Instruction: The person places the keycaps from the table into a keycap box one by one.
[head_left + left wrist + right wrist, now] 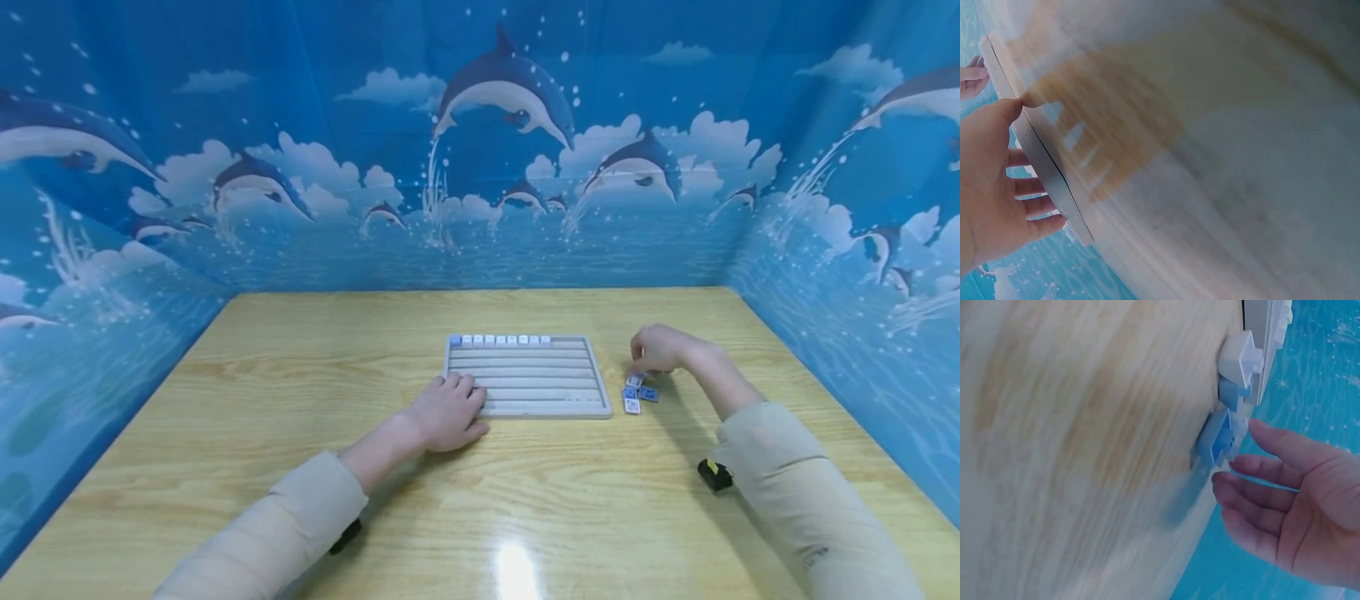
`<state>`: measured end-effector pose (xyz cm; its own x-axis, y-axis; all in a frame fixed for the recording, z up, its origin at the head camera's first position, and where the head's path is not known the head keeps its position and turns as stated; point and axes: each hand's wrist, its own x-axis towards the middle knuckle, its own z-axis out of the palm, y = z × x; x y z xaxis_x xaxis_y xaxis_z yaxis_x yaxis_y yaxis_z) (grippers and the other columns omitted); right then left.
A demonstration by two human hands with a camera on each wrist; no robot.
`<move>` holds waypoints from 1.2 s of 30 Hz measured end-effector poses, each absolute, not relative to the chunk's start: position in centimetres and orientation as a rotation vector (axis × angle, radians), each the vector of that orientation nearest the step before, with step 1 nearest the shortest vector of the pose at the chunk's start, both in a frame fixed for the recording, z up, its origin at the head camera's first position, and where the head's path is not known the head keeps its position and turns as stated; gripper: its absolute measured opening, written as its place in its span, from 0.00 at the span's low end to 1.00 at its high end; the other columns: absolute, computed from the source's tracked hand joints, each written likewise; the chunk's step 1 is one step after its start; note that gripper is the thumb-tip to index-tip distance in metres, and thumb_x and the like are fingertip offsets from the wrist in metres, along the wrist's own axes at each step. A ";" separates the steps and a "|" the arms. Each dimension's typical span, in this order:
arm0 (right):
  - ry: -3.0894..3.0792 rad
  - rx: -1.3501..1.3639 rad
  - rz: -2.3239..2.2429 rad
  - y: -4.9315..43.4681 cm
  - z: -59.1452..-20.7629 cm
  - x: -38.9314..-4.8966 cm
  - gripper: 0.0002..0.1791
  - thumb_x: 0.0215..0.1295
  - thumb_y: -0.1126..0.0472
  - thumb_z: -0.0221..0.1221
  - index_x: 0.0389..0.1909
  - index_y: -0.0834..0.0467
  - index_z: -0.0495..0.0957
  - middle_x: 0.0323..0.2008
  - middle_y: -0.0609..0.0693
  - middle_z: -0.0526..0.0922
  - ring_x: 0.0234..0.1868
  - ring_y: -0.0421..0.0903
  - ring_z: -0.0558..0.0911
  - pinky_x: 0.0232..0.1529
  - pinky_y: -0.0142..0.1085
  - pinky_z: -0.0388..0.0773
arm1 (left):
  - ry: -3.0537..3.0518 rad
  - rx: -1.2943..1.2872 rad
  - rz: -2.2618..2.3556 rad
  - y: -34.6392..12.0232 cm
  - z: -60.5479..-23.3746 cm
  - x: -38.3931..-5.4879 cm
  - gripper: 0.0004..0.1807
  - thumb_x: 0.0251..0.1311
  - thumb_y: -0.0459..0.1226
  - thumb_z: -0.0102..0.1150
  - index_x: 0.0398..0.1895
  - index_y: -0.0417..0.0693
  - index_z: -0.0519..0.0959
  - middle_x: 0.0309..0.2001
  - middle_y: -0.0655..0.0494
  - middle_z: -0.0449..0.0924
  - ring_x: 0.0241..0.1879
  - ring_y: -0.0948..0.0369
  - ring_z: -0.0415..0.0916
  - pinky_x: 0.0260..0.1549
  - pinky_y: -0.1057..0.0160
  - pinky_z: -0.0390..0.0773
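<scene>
A shallow grey tray [536, 413] with long parallel rows lies mid-table. Along its back row stand several white keycaps [512, 341] and one blue keycap [455, 341] at the left end. My left hand [446, 412] rests on the tray's front left corner, fingers stretched over the rows and thumb at the front edge. Right of the tray, my right hand [660, 348] reaches down over a small cluster of loose keycaps. In the right wrist view its thumb and forefinger [1260, 467] stand apart, close to a white keycap [1241, 428]; a blue keycap [1215, 439] lies in front.
Another white keycap [632, 407] and a blue keycap [648, 394] lie in the cluster near the tray's right edge. Blue dolphin-printed curtains [480, 250] enclose the wooden table [315, 350] at the back and sides.
</scene>
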<state>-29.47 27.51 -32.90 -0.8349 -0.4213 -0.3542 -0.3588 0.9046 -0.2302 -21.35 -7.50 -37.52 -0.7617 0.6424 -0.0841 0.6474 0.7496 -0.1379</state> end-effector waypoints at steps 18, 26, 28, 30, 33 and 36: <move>2.706 -0.508 -0.244 27.1 -33.8 -29.5 0.07 0.56 0.67 0.52 0.20 0.61 0.71 0.15 0.47 0.69 0.14 0.39 0.65 0.18 0.31 0.63 | 2.905 1.062 -0.230 -7.4 -37.6 -21.4 0.26 0.65 0.56 0.43 0.53 0.45 0.70 0.49 0.47 0.69 0.50 0.51 0.65 0.50 0.51 0.67; 2.748 -0.564 -0.290 26.9 -33.5 -29.6 0.09 0.59 0.67 0.53 0.35 0.67 0.79 0.30 0.54 0.79 0.23 0.45 0.74 0.26 0.37 0.72 | 2.902 1.074 -0.224 -7.5 -37.9 -21.4 0.26 0.65 0.56 0.42 0.53 0.45 0.70 0.49 0.47 0.68 0.50 0.51 0.65 0.50 0.51 0.67; 2.778 -0.592 -0.336 26.9 -33.5 -29.8 0.07 0.57 0.68 0.53 0.33 0.67 0.78 0.29 0.54 0.78 0.25 0.46 0.73 0.28 0.39 0.72 | 2.908 1.077 -0.224 -7.5 -37.8 -21.4 0.26 0.65 0.56 0.42 0.53 0.45 0.70 0.48 0.47 0.69 0.49 0.52 0.65 0.49 0.52 0.68; 2.808 -0.617 -0.382 26.8 -33.4 -29.9 0.06 0.55 0.70 0.54 0.33 0.68 0.77 0.29 0.54 0.77 0.28 0.48 0.73 0.31 0.42 0.72 | 2.914 1.077 -0.221 -7.5 -37.8 -21.5 0.26 0.65 0.56 0.43 0.52 0.45 0.70 0.48 0.48 0.69 0.49 0.52 0.65 0.49 0.52 0.68; 2.845 -0.644 -0.421 26.6 -33.4 -30.0 0.07 0.55 0.72 0.54 0.36 0.69 0.76 0.31 0.57 0.78 0.32 0.51 0.74 0.36 0.46 0.73 | 2.916 1.075 -0.222 -7.5 -37.6 -21.5 0.26 0.65 0.56 0.43 0.52 0.45 0.70 0.47 0.48 0.69 0.48 0.52 0.66 0.48 0.53 0.68; 2.867 -0.631 -0.440 26.3 -33.5 -30.0 0.10 0.55 0.73 0.55 0.39 0.70 0.76 0.35 0.60 0.79 0.37 0.55 0.76 0.40 0.49 0.73 | 2.917 1.078 -0.219 -7.6 -37.5 -21.4 0.26 0.65 0.56 0.43 0.52 0.45 0.70 0.47 0.48 0.69 0.48 0.52 0.66 0.48 0.53 0.68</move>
